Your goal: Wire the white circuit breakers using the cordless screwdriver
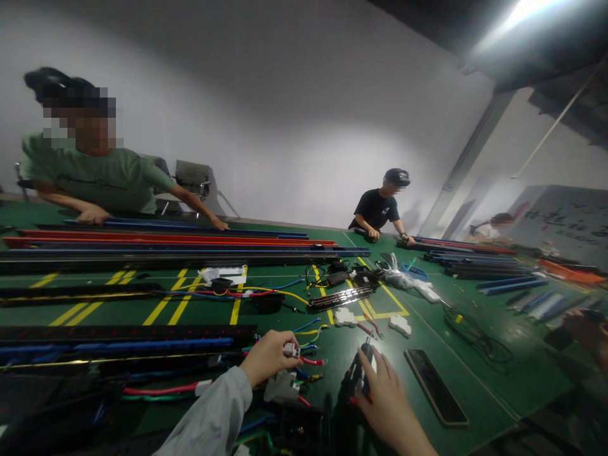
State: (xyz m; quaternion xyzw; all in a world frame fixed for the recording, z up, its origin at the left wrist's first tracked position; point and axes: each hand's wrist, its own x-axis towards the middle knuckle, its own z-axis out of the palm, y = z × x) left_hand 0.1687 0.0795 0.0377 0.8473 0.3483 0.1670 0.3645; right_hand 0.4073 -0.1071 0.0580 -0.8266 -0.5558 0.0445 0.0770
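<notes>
My left hand (266, 360) is closed, its thumb and fingers pinching a small white connector (291, 349). Around it lie the loose ends of red, blue and yellow wires, with a red wire (313, 361) just to the right. Below that hand sits a grey-white block (282, 386) among the wires. My right hand (386, 394) is wrapped over a dark hand tool (357, 375) with red accents and a narrow tip pointing away from me. The tool's exact kind is partly hidden by my fingers.
A phone (436, 386) lies right of my right hand. White plastic pieces (399, 325) and a coiled black cable (479, 342) lie beyond. Long red and blue rails (180, 239) cross the green table (513, 354). Co-workers (90, 171) stand or sit along its far side.
</notes>
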